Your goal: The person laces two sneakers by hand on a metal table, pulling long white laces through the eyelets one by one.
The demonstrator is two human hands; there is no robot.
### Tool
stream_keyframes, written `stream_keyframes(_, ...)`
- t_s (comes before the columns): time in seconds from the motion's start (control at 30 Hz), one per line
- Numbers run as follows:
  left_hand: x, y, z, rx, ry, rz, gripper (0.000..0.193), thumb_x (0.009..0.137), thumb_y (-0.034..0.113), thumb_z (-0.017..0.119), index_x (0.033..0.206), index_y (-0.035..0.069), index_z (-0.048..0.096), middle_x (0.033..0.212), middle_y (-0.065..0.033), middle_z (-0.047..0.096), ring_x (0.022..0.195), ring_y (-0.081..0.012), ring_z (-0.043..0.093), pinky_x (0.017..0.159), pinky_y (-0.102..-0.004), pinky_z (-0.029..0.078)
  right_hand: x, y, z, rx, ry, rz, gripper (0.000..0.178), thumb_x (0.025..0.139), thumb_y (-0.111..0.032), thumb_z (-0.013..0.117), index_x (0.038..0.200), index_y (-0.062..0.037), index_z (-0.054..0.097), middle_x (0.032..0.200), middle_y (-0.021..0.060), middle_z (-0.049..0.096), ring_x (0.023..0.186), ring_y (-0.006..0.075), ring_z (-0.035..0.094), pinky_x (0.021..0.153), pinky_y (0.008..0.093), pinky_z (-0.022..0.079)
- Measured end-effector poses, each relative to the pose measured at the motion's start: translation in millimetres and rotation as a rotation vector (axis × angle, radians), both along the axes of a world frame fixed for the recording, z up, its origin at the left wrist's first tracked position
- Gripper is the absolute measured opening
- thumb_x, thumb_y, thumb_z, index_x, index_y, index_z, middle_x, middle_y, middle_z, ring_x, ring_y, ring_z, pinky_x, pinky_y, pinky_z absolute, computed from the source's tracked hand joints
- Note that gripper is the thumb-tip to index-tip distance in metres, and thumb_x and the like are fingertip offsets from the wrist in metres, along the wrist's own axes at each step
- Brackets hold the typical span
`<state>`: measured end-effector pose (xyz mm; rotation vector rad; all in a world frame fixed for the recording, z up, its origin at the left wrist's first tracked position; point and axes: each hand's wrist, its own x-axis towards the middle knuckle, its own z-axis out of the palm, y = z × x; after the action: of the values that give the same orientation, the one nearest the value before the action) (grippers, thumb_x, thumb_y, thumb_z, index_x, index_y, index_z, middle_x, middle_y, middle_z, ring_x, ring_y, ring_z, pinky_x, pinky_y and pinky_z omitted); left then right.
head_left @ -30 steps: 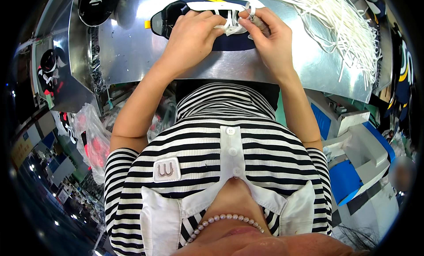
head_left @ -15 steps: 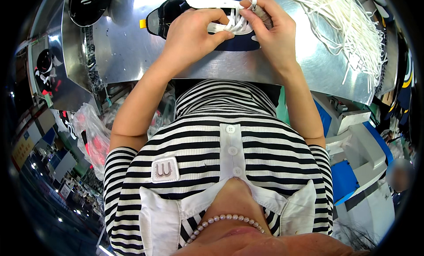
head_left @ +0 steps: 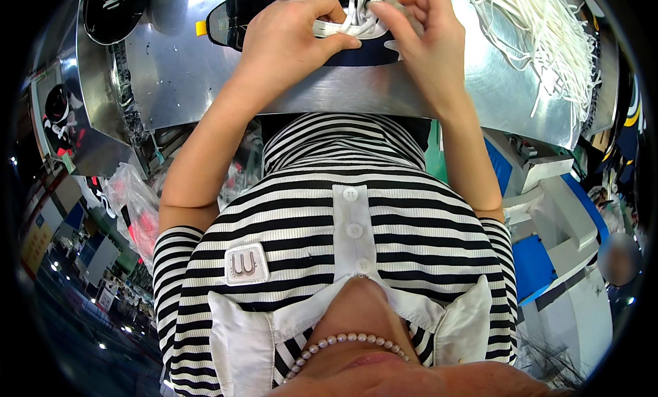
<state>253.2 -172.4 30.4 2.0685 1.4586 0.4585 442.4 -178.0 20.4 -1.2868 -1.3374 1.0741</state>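
A navy and black shoe (head_left: 363,54) lies sideways on the metal tabletop at the top of the view, its heel with a yellow tab to the left. White shoelace (head_left: 356,17) crosses its eyelet area. My left hand (head_left: 291,37) is closed on the shoe, thumb on the near eyelet edge and fingers reaching over the opening. Beside the laced part, my right hand (head_left: 435,47) has its thumb and curled fingers at the lace. Those fingers are blurred and partly cut off by the upper edge, and the shoe's toe is hidden.
On the right of the metal table (head_left: 205,89) lies a heap of white shoelaces (head_left: 541,47). A black laced shoe (head_left: 116,13) stands at the far left. Below the table are a grey and blue machine (head_left: 548,226) and a clear plastic bag (head_left: 133,198).
The shoe and both hands sit slightly higher and further left in the view, as does the table. My right fingers have shifted at the lace; my left hand keeps its hold.
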Motion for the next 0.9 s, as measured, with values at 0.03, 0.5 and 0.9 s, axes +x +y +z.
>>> stream_keyframes(0.03,0.9,-0.7,-1.5,0.076,0.001,0.002,0.028,0.074,0.035,0.081,0.085,0.012,0.069,0.073,-0.0059,0.067,0.067,-0.0260,0.064,0.062,-0.0379,0.049,2.9,-6.1,-2.5,0.016,-0.002,-0.039,0.017,0.087,-0.007,0.072,0.101,-0.0008,0.065,0.087,0.0065,0.067,0.071,0.0135,0.064,0.064,0.0245,0.050)
stream_keyframes(0.5,2.3,-6.8,-3.3,0.238,0.050,-0.055,0.032,0.074,0.033,0.082,0.085,0.007,0.066,0.080,-0.0039,0.067,0.072,-0.0258,0.062,0.066,-0.0356,0.048,10.7,-50.0,-10.2,-0.082,-0.193,0.106,0.015,0.091,-0.012,0.069,0.098,-0.0011,0.062,0.079,0.0114,0.070,0.067,0.0182,0.067,0.062,0.0284,0.051)
stream_keyframes(0.9,-0.3,-30.0,-4.3,0.294,-0.089,-0.140,0.020,0.079,0.014,0.076,0.089,0.002,0.063,0.080,-0.0115,0.062,0.072,-0.0316,0.061,0.062,-0.0370,0.046,-24.4,-51.1,-19.1,-0.172,-0.158,0.018,0.022,0.095,-0.014,0.061,0.103,0.0002,0.047,0.079,0.0150,0.069,0.073,0.0295,0.070,0.064,0.0388,0.053)
